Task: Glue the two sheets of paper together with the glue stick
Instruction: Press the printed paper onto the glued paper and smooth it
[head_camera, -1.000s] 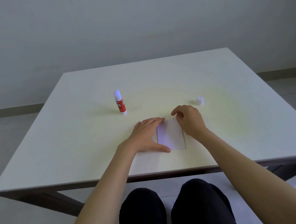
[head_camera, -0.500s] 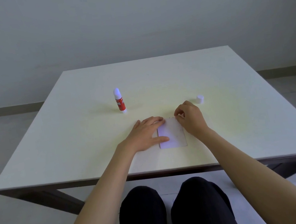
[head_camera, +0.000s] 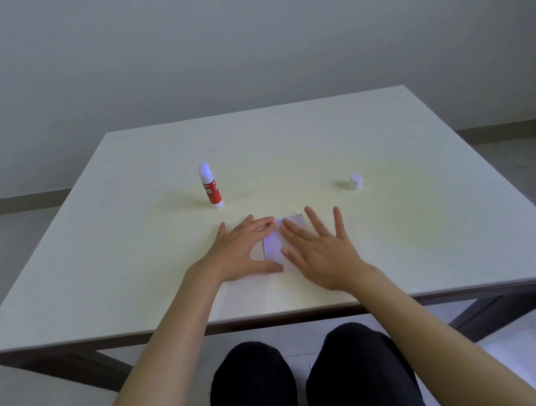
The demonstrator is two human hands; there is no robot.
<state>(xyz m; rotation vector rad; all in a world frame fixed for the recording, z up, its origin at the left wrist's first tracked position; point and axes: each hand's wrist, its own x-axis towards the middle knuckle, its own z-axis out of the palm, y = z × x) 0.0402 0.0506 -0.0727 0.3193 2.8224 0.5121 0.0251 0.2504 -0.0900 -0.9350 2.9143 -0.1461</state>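
A small white paper stack (head_camera: 274, 244) lies flat on the table near its front edge; I cannot tell the two sheets apart. My left hand (head_camera: 244, 252) rests flat on the stack's left edge, thumb along its bottom. My right hand (head_camera: 318, 247) lies flat with spread fingers over the paper's right part, hiding most of it. The glue stick (head_camera: 210, 187), red body with its white tip uncovered, stands upright behind my left hand. Its white cap (head_camera: 356, 181) sits apart on the table, behind and right of my right hand.
The white square table (head_camera: 434, 232) ends just in front of my wrists. My knees in dark trousers (head_camera: 312, 384) are below the front edge. A grey wall and floor lie behind.
My right hand has opened from pinching the paper's top right corner and now lies flat and spread on the sheet. My left hand stays on the left edge.
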